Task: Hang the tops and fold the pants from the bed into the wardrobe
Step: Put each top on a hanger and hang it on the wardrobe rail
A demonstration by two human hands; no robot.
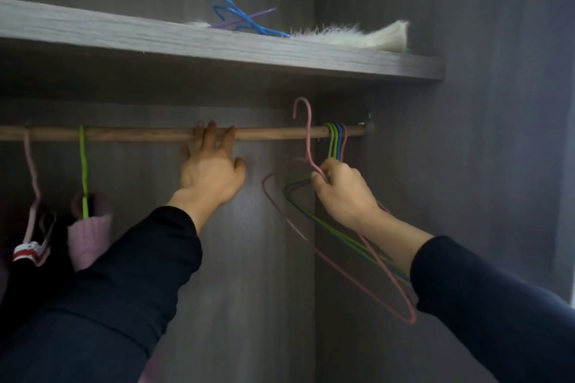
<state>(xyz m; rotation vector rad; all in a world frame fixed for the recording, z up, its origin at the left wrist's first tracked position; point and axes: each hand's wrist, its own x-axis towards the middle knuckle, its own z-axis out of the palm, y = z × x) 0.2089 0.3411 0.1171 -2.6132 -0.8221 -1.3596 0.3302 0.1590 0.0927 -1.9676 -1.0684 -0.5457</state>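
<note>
Where I am looking: up into a grey wardrobe (249,258), with a wooden rail (140,133) crossing mid-frame beneath a shelf (217,43).
Left hand (211,174): centre of frame, fingers spread and nearly straight, fingertips (212,127) resting on the rail, grasping nothing.
Right hand (342,190): right of centre, just below the rail, fingers curled and pinching the neck of a pink hanger (308,140).
Pink hanger: hook stands above the rail, off it; the body slants to the lower right along my forearm.
Bunched hangers (334,137): green, blue and pink hooks on the rail, just above my right knuckles; I cannot tell whether my fingers hold these too.
Left edge: a pink knit top (90,233) hangs on a green hanger (83,165), with a dark garment (31,274) beside it.
Shelf top: blue hangers (236,14), white fur (357,36).
</note>
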